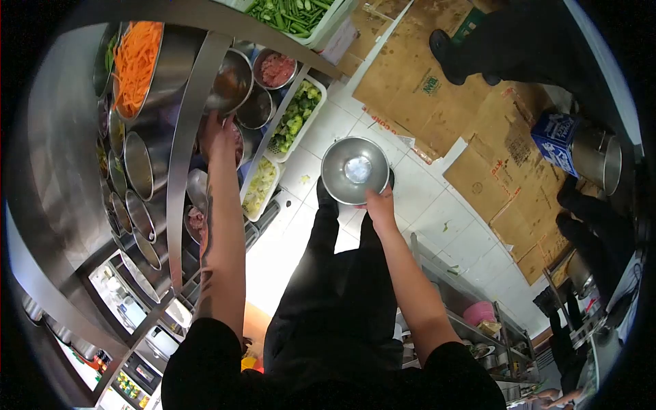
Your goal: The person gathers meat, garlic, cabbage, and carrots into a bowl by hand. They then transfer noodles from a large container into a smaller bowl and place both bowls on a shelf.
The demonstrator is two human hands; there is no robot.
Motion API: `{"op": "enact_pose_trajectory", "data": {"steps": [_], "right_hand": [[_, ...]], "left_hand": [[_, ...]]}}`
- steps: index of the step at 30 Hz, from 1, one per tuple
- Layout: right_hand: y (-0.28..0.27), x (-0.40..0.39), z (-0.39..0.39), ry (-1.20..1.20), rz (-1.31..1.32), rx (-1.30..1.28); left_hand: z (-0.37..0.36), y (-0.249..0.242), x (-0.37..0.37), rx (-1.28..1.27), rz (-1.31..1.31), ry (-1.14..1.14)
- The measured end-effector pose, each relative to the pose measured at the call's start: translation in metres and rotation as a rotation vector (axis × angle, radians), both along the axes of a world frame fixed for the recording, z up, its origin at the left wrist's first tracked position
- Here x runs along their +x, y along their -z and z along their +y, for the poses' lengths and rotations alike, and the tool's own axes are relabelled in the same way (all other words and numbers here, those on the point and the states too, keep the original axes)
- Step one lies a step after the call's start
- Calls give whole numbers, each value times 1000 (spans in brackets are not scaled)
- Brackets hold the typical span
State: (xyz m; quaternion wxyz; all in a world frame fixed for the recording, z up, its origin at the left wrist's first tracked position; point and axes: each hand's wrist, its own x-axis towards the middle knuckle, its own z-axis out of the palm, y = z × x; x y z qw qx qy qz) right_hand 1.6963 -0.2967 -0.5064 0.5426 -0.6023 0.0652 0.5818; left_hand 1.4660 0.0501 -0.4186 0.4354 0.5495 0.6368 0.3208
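My right hand (381,208) grips the near rim of a shiny steel mixing bowl (335,171), held above the floor in front of my legs. The bowl looks bare inside apart from a bright reflection at its bottom. My left hand (217,135) reaches in at the shelving on the left, its fingers at the near rim of a smaller metal bowl (234,80) with a brownish inside. That bowl sits tilted and overlaps another metal bowl (255,108). A shelf edge partly hides the left fingers. Beside them stands a bowl of minced meat (277,70).
Trays of broccoli (301,113) and pale chopped vegetables (260,183) line the shelf edge. Shredded carrots (139,58) fill a pot above. Cardboard (478,150) covers the floor at right, where other people's legs (506,51) and a large pot (601,160) are. A rack (478,328) stands behind right.
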Motion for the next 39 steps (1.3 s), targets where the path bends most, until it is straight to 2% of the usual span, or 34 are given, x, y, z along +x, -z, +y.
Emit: {"op": "enact_pose_trajectory", "data": {"steps": [2,4,5,6,8,9,11,12,14,21,23,26,28,30,31,33,34,36,39], "right_hand": [[-1,-7,2,1,3,-8],[-1,-13,6,-19,31,-1],[-7,-15,10,-25,28,2],[-19,-17,18,-29,37,8],[-35,-22,32,-39,43,20],[-40,-23,39,-54,45,34],[-47,-27,50,-70,39,44],[-48,-29,56,-82,26,62],[-51,-33,67,-100,6,76],[-37,-47,95,-166,-15,92],[-32,-49,105,-166,-34,69],[-22,-51,124,-119,-120,31],[-21,-54,139,-85,-159,41],[-28,-53,153,-50,-200,53],[-32,-51,159,-61,-196,35],[-39,-46,166,-52,-193,21],[-37,-46,167,-49,-194,20],[-32,-46,167,-18,-224,65],[-32,-48,162,15,-169,95]], "left_hand": [[-12,-11,27,74,611,192],[-20,2,34,14,-708,-414],[-30,14,25,-36,-574,-422],[-45,23,22,-30,-578,-428],[-70,33,26,14,-222,-13],[-66,28,33,19,-228,-18],[-48,23,45,518,562,535],[-34,37,45,518,555,531],[-2,72,43,275,712,569],[20,83,46,59,735,608],[7,57,55,94,768,540],[-17,13,61,121,704,467],[-29,21,48,200,668,418],[-35,26,39,110,300,289],[-37,29,36,109,299,291],[-47,12,38,-117,-12,303],[-54,6,40,-117,-13,306],[-70,-5,43,-191,93,477],[-88,-10,52,-314,-78,387]]}}
